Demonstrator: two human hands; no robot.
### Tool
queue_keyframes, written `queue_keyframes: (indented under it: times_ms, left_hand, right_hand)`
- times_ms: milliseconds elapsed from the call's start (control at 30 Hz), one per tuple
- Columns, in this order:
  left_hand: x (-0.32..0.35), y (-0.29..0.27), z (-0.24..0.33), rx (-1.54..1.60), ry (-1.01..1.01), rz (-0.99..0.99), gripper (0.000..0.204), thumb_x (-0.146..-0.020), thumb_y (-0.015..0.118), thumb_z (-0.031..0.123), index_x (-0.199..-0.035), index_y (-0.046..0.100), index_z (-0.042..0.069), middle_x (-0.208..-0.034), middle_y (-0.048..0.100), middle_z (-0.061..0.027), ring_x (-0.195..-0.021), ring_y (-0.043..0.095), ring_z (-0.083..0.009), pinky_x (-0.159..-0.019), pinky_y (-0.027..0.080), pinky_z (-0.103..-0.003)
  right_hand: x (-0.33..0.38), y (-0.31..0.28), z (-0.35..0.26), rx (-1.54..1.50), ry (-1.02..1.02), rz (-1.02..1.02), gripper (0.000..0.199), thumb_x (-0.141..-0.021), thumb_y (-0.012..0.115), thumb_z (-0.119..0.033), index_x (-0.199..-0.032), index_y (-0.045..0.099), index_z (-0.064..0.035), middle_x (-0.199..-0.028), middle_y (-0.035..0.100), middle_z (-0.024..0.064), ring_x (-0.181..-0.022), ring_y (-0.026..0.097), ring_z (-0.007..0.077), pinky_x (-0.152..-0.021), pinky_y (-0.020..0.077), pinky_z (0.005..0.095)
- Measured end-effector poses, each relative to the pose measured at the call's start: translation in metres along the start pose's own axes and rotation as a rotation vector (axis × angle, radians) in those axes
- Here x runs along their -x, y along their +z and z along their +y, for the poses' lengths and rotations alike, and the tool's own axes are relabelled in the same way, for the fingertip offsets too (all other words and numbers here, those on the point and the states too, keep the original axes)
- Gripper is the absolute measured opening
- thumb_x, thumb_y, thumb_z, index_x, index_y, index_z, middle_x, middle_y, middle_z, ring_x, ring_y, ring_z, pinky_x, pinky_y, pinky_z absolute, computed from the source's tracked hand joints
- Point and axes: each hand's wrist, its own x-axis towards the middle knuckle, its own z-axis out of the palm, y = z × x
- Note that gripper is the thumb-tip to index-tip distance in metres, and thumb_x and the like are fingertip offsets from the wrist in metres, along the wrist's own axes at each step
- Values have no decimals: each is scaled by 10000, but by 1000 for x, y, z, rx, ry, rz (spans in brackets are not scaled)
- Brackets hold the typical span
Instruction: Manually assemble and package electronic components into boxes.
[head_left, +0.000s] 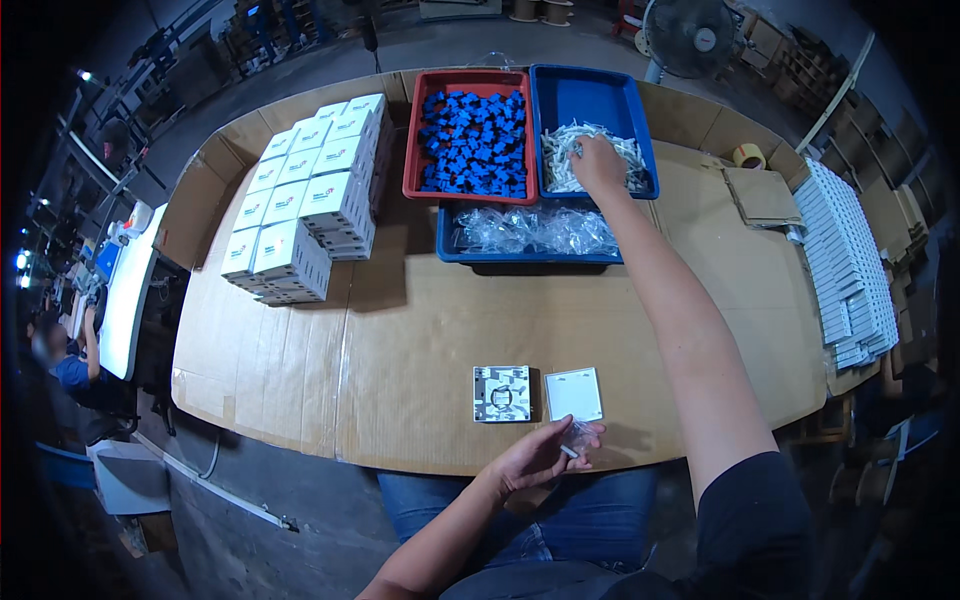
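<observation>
Two hands work at one table (420,340): the left hand (535,457) is closed on one bag (583,436), one stick (569,451) showing at its fingers; the right hand (598,165) reaches among many white sticks (562,172) in one blue tray (585,95), and whether it pinches any cannot be told. One patterned box (501,394) and one lid (574,390) lie side by side near the left hand. A second blue tray (530,258) holds clear bags (530,230); one red tray (470,197), blue pieces (475,145). Stacked cartons (290,200) stand left. The right forearm (690,330) covers part of the table.
</observation>
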Motion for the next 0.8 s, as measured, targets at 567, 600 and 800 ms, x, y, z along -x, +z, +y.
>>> queue_keyframes:
  times_ms: [567,600,800]
  left_hand:
    - [-1,0,3,-57,12,-85,562,-1106,489,419,-1453,513,-23,-1210,665,-85,-1094,645,-172,-1030,529,-352]
    - [-1,1,3,-58,11,-87,562,-1106,489,419,-1453,513,-23,-1210,665,-85,-1094,645,-172,-1030,529,-352]
    - [-8,1,2,-50,-3,-128,565,-1109,477,425,-1449,511,-24,-1169,674,-77,-1009,662,-175,-1003,544,-360]
  right_hand:
    - [-6,8,11,-257,101,-7,107,-842,764,-230,-943,776,-199,-1031,705,63,-994,712,310,-818,567,475]
    - [-5,7,15,-256,102,-6,107,-842,764,-230,-943,776,-199,-1031,705,63,-994,712,310,-818,567,475]
    - [12,-41,37,-776,49,188,168,-865,811,-234,-940,743,-100,-979,739,50,-842,687,173,-697,532,343]
